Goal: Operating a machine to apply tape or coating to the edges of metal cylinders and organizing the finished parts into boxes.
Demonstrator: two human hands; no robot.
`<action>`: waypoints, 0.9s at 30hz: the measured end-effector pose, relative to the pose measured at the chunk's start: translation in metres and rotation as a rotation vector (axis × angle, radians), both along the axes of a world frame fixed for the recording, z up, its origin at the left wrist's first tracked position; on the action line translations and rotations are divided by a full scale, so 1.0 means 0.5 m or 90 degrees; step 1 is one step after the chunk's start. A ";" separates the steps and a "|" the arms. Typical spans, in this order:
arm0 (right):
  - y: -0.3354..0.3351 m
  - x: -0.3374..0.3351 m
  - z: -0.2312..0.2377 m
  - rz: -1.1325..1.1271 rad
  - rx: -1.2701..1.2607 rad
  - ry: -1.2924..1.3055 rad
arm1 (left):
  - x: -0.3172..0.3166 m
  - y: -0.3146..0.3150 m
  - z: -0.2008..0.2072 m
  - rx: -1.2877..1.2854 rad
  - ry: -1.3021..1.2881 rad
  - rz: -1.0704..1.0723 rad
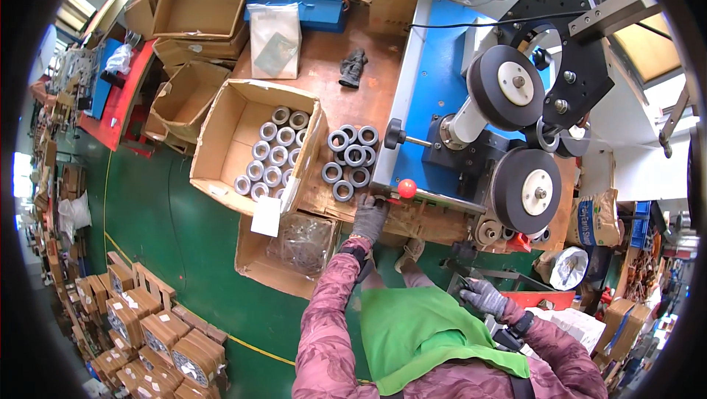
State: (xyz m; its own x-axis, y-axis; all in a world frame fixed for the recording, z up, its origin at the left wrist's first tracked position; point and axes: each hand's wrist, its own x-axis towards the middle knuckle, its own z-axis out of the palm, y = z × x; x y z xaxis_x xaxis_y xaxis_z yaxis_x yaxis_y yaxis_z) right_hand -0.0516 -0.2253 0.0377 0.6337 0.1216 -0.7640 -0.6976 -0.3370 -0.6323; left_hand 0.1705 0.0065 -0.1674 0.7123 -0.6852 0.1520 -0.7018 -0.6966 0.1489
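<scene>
My left hand (370, 219), in a grey glove, rests at the bench's front edge with its fingers stretched forward, beside the machine's corner. Just beyond it lies a pile of grey metal rings (355, 155), some stacked on others. My right hand (484, 298), also gloved, is low at my right side; its fingers are curled, and a dark thing at their tips is too small to name. On the blue belt machine (434, 82), a metal ring (547, 136) sits by the black wheels (524, 190). More rings (278, 155) fill part of an open cardboard box (228, 119).
A red ball knob (407, 188) sticks up at the machine's near edge. A lower carton (254, 255) holds clear plastic. Toward the back are a dark glove-like bundle (353, 68), a plastic bag (275, 42) and a blue tray (320, 16). Boxed goods (158, 333) stand on the left floor.
</scene>
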 end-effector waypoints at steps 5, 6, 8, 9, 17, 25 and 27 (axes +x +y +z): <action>0.081 0.129 0.001 0.056 -0.068 -0.188 | -0.089 0.068 0.113 -0.436 0.726 0.370; 0.101 0.150 0.004 -0.017 -0.024 -0.240 | -0.115 0.097 0.133 -0.737 1.084 0.445; 0.126 0.200 0.006 -0.027 -0.063 -0.233 | -0.150 0.121 0.229 -0.849 1.119 0.401; 0.146 0.214 0.000 -0.054 -0.004 -0.320 | -0.170 0.135 0.290 -0.957 1.156 0.338; 0.359 0.237 0.101 0.009 0.588 0.208 | -0.210 0.292 0.531 -0.789 0.678 0.382; 0.491 0.270 0.244 0.240 0.289 -0.538 | -0.208 0.429 0.587 -0.843 0.512 0.382; 0.511 0.273 0.294 0.318 0.254 -0.778 | -0.205 0.445 0.588 -0.870 0.507 0.383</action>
